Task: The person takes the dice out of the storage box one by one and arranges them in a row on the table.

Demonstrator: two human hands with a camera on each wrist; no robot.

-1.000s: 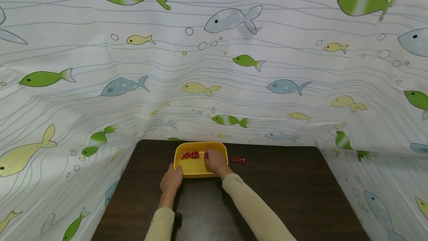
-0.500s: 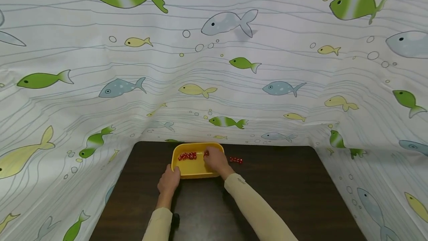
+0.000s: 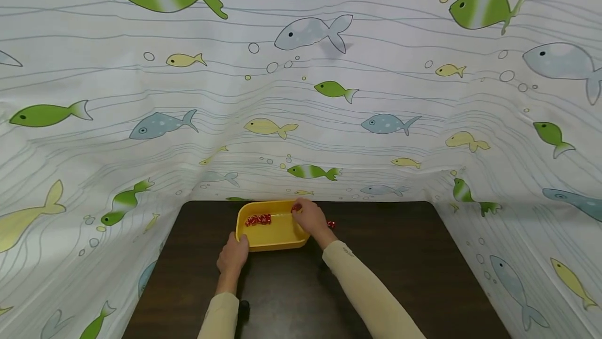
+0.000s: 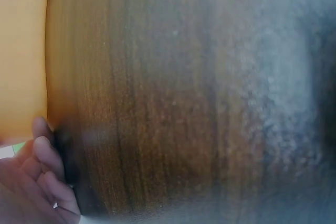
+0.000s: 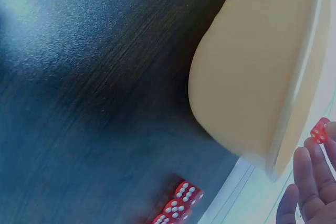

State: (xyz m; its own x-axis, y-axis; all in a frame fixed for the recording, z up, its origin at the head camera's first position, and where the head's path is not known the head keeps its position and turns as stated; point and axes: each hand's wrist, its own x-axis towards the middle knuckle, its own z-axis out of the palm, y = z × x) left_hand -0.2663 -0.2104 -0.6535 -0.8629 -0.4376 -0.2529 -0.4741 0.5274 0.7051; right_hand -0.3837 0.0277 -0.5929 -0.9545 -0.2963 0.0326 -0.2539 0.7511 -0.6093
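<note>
Dice are sitting bunched at ten o'clock inside a yellow tray as a person's left hand is gripping its rim at eight o'clock, fingers curled and thumb over the edge. Toward two o'clock, the right hand is pinching one red die, fingertips nearly together, while more dice are resting on the dark table just outside at three.

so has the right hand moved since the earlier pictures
Yes: in the head view, the right hand has shifted rightward and upward in the image, judged against the table.
</note>
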